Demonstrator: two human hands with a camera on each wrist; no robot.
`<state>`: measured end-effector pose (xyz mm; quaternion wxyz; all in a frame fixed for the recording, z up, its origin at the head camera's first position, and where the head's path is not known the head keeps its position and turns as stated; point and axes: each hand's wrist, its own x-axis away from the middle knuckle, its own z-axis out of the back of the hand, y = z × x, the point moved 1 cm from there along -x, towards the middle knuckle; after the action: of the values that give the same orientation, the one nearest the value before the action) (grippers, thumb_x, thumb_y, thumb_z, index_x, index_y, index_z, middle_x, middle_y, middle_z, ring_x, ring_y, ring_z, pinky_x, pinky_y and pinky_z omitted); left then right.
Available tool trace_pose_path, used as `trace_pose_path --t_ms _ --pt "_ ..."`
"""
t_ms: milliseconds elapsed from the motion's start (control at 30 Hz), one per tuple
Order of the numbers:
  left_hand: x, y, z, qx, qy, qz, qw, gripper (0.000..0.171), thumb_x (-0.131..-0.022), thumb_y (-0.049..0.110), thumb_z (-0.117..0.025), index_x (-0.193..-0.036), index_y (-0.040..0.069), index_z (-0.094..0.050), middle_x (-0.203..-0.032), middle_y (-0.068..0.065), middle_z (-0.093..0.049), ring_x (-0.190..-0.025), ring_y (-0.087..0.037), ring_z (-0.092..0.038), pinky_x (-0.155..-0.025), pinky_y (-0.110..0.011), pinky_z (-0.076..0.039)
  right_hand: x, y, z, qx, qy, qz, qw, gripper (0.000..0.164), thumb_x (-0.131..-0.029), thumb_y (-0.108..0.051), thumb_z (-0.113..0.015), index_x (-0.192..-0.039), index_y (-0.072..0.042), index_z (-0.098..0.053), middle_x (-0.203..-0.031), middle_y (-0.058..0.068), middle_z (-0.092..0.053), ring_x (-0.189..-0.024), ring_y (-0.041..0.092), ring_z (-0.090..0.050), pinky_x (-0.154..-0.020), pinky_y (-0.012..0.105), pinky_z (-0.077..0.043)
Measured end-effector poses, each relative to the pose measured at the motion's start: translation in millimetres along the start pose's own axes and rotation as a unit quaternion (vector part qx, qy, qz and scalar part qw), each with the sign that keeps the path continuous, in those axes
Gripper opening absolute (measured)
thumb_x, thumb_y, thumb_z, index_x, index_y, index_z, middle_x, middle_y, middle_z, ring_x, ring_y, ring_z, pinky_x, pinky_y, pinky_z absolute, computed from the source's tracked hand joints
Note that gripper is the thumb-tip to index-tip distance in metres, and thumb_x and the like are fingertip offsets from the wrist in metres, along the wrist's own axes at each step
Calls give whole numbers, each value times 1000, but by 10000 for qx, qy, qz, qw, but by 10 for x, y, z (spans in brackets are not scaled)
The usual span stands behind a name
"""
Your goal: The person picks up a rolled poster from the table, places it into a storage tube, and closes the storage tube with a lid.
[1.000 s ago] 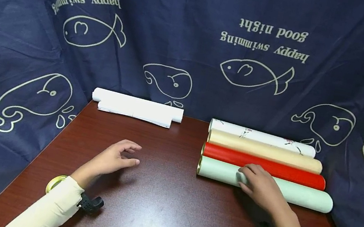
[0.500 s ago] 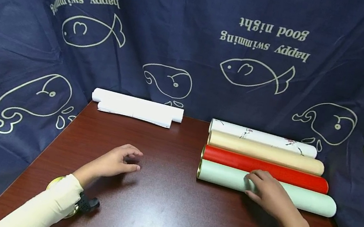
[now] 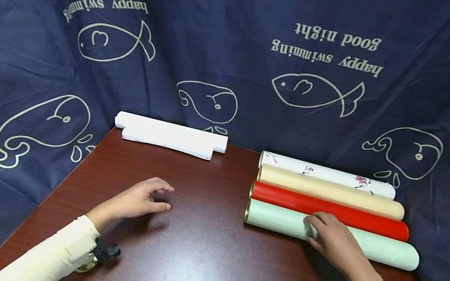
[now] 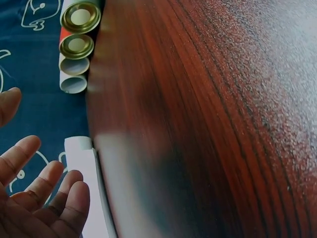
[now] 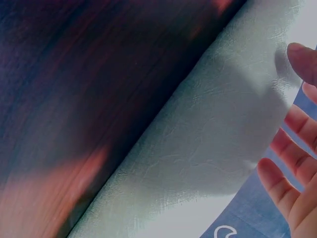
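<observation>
At 4 o'clock the mint tube is lying on the table; over it I'm holding my right hand, fingers relaxed and apart, contact unclear. 3 tubes are lying beyond, towards 12. At 8 o'clock my left hand is hanging, fingers apart.

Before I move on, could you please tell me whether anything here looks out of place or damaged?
The lettering on the navy backdrop is upside down, which looks odd. The four tubes lie side by side, with no damage visible.
</observation>
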<state>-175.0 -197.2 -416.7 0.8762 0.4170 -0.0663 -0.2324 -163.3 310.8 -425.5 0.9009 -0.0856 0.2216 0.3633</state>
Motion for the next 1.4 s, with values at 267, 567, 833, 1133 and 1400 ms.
trace_pose_path --t_ms 267,567,833,1133,1400 --pt "43 -25 34 -14 103 101 9999 43 -89 21 -76 -126 4 -64 -127 -12 -58 -115 -37 -56 -90 -52 -52 -13 29 -8 -8 30 -63 10000 50 -61 4 -87 -106 -4 -66 -100 10 -63 -88 30 -61 -73 47 -53" --pt "57 -59 37 -40 27 179 9998 45 -89 23 -76 -127 2 -62 -127 -12 -57 -117 -38 -55 -90 -50 -53 35 63 16 39 -96 -342 9994 52 -60 7 -87 -106 -5 -66 -102 9 -63 -90 31 -61 -75 49 -53" --pt "51 -85 100 -131 36 125 9998 45 -90 21 -75 -127 1 -62 -128 -15 -56 -117 -41 -55 -90 -50 -53 -9 49 71 -158 -381 -581 9975 50 -69 -9 -88 -113 -7 -65 -104 6 -63 -91 27 -61 -75 47 -51" --pt "-146 -140 321 -943 -72 -134 9954 43 -90 22 -75 -124 -2 -63 -122 -17 -58 -113 -41 -57 -90 -51 -51 -165 117 196 -49 -716 -415 9966 44 -75 -17 -86 -113 -6 -65 -106 9 -62 -94 30 -61 -78 50 -52" --pt "-406 -280 572 -2172 -451 -113 9750 44 -89 19 -74 -124 -5 -63 -123 -20 -56 -115 -36 -56 -97 -52 -45 -414 415 274 -355 -1092 -482 9922 41 -79 -14 -82 -114 -1 -65 -110 15 -63 -102 35 -60 -89 53 -47"
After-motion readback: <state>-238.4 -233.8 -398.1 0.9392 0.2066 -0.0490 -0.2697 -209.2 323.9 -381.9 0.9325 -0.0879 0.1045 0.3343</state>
